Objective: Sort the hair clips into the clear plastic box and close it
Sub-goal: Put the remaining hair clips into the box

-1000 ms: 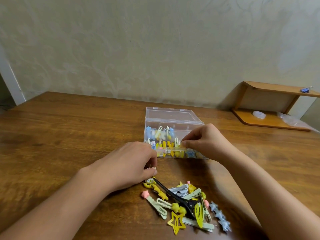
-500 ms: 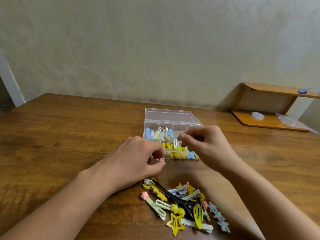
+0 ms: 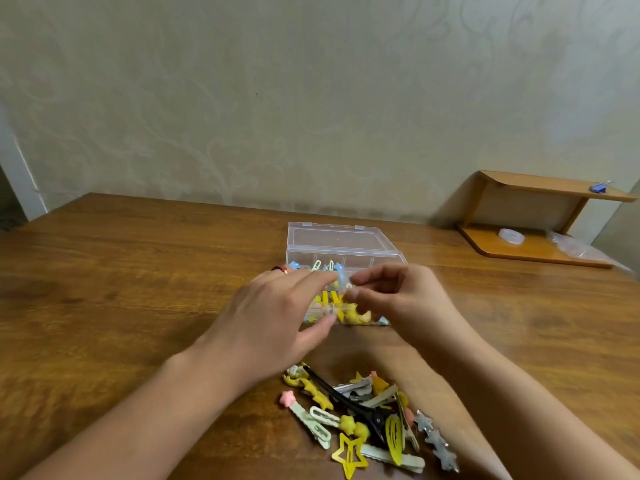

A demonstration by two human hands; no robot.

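**Clip transfer over the open box: status and risks**

Head view. The clear plastic box [image 3: 346, 252] sits on the wooden table [image 3: 121, 289] with its lid [image 3: 334, 235] folded back flat behind it. The compartments already hold blue, white and yellow clips. Both hands hover over the front half of the box and hide much of it.

The left hand [image 3: 273, 317] reaches in from the near left with fingers extended and only slightly bent, fingertips over the front compartments. No clip can be made out in it; it reads as relaxed and empty, though motion blur limits certainty. The right hand [image 3: 398, 296] has its thumb and forefinger drawn together above the box centre, apparently pinching a small pale clip; the item is too blurred to identify.

The unsorted pile of hair clips [image 3: 367, 420] lies on the table close to the person, well apart from the box, between the two forearms. It includes a long black clip [image 3: 346, 400], a yellow star clip [image 3: 349, 453] and a silver star clip [image 3: 436, 441]. A good part of the task remains; the lid cannot be closed yet.

Judged risks:
- Both hands crowd one small opening; a knock could shift the light box or spill sorted clips.
- A small clip released from above could bounce into the wrong compartment.
- Either forearm, drawn back, could sweep the pile and scatter it.
- The long black clip may not fit a compartment and could stop the lid from latching.
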